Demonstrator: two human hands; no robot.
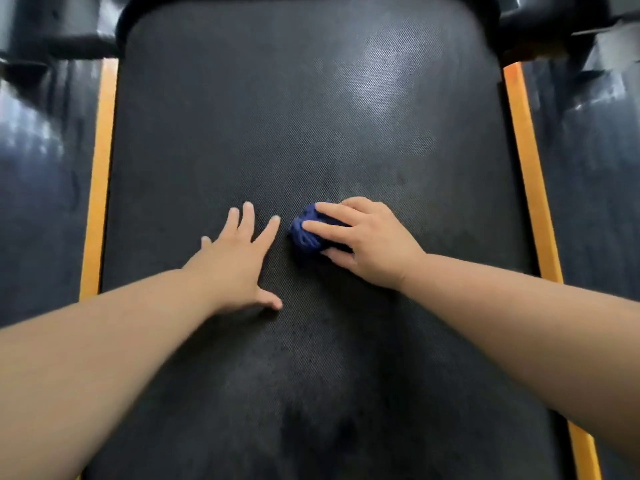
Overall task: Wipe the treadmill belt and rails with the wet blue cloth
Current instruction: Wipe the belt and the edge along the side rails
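Observation:
The black textured treadmill belt (311,116) fills the middle of the view. A bunched-up blue cloth (304,235) lies on it near the centre. My right hand (363,240) covers the cloth from the right, its fingers laid over the top and its thumb tucked against the near side, gripping it. My left hand (239,261) rests flat on the belt just left of the cloth, fingers spread and straight, holding nothing. Orange strips run along the left rail (100,174) and the right rail (530,174).
Dark glossy side rails (45,188) flank the belt beyond the orange strips on both sides. The black motor cover (294,0) and frame parts close off the belt's far end. A shiny patch shows on the belt's upper right.

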